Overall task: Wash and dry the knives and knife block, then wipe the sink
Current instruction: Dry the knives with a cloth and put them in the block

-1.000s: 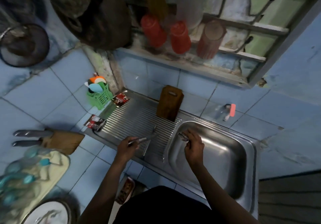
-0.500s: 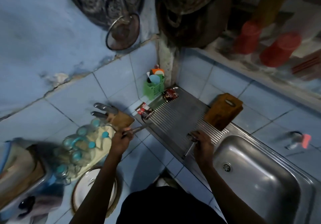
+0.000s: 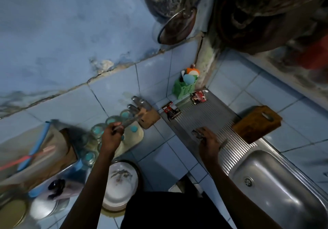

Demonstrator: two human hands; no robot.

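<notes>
A slim steel knife [image 3: 128, 122] is gripped in the left hand [image 3: 111, 136], left of the frame's centre, with the fingers curled round its handle and the blade pointed up and to the right at the wooden knife block [image 3: 148, 118]. The blade tip is seen at the block's face; whether it is in a slot cannot be told through the blur. Two steel knife handles [image 3: 136, 104] are seen sticking out of the block toward the upper left. The block is laid on its side on the blue tiled counter [image 3: 159, 150].

The right hand [image 3: 208, 142] is held palm down over the ribbed steel drainboard [image 3: 209, 120], right of centre. Its fingers are loosely bent, and a small dark metallic item [image 3: 197, 133] is seen at its fingertips; whether it is pinched or only touched cannot be told. A second steel knife [image 3: 223, 143] is lying on the ribs just beside that hand.

Under the left hand, upturned clear glasses with teal bases [image 3: 99, 131] are set on a pale mat. A brown wooden cutting board [image 3: 257, 124] is propped at the drainboard's far right, above the stainless steel sink basin [image 3: 276, 180] at the lower right. Two small red and black sachets [image 3: 198, 97] are lying at the drainboard's upper end, near a green plastic basket of sponges [image 3: 184, 86] in the corner. A white plate [image 3: 120, 184] is placed at the bottom centre.
</notes>
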